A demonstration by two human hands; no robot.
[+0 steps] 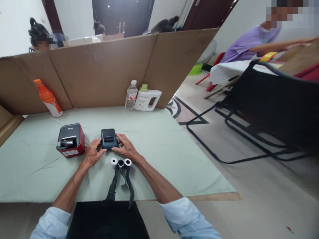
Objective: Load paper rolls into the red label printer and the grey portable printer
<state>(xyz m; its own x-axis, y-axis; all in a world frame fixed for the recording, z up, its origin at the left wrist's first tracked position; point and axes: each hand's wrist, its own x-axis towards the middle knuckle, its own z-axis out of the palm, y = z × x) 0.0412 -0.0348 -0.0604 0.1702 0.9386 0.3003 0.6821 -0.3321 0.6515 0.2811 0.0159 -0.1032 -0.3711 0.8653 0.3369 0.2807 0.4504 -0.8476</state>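
Note:
A small dark blue-grey portable printer sits on the green cloth in front of me. My left hand grips its left side, with the thumb at the near corner. On the opposite side, my right hand curls its fingers round the edge, thumb at the front. A larger red-and-black label printer stands just left of my left hand. Nearer to me are two white paper rolls with a dark-centred round piece between them. Dark straps run from there toward the table's front edge.
A cardboard wall closes the table's far side. Before it stand an orange bottle, a clear water bottle and a white jug. A black folding chair is to the right, near a person in purple at another table.

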